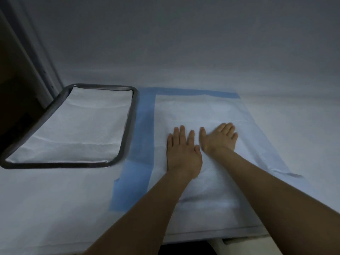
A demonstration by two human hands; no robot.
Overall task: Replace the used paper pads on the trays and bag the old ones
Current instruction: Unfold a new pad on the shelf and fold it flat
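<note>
A: Where did the blue-edged pad [202,111] lie, taking the tray [128,126] as the mark?

B: Just to the right of the tray, flat on the worktop [55,199]. Its blue left border almost met the tray's right rim. Its long axis ran away from the person, roughly parallel to the tray's long side.

A: And the hands?

B: Both rested on the pad's white middle, palms down, fingers straight and spread, gripping nothing. The left hand [182,151] sat nearer the tray. The right hand [219,138] sat further from it and slightly further up the pad. The thumbs were close together.

A: Was the tray itself lined?

B: Yes, a white liner [73,129] filled it from rim to rim. Used or fresh, I could not tell.

A: So what did the next move turn on?

B: My guess: if the pad was bound for that tray, it needed shifting left with little turning, since the long axes already agreed. The left hand had the shorter reach. Whether a second tray lay under the pad was hidden.
</note>
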